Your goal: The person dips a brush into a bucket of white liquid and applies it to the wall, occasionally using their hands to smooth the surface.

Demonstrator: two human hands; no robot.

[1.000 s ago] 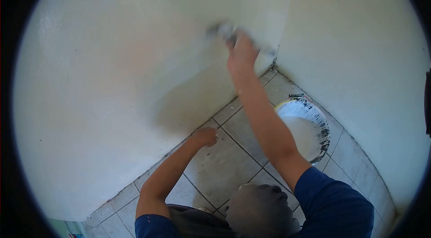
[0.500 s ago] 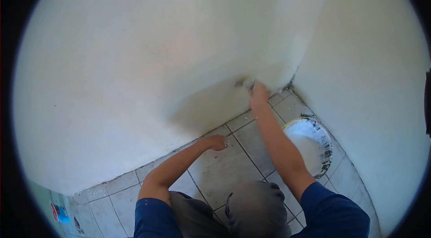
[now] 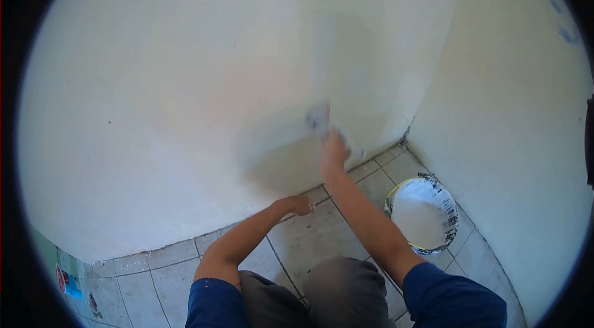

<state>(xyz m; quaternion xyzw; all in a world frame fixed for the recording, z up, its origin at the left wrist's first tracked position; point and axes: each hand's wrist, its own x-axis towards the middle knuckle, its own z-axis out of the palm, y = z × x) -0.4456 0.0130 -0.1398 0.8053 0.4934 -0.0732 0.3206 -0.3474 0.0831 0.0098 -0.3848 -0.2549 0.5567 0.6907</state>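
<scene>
My right hand [image 3: 335, 149] is closed around the handle of a paintbrush [image 3: 319, 116], blurred by motion, with its head up against the pale wall [image 3: 185, 111]. Low on that wall, the brush and arm throw a dark shadow. My left hand [image 3: 301, 205] hangs over the floor tiles near the foot of the wall, fingers curled in, white specks on it. To the right of my right forearm stands a bucket [image 3: 426, 189] with whitish liquid inside and paint-smeared, dark-spotted rim.
A second wall [image 3: 513, 142] meets the first at a corner [image 3: 405, 136] with dark, crumbly marks. Grey square tiles [image 3: 309, 235] cover the floor, and my bent knees [image 3: 343, 285] are in front. A blue and red item [image 3: 69, 283] lies at the far left.
My right hand has moved left and a little away from the corner with the brush, now higher on the wall. The view has shifted slightly; my left hand stays much the same.
</scene>
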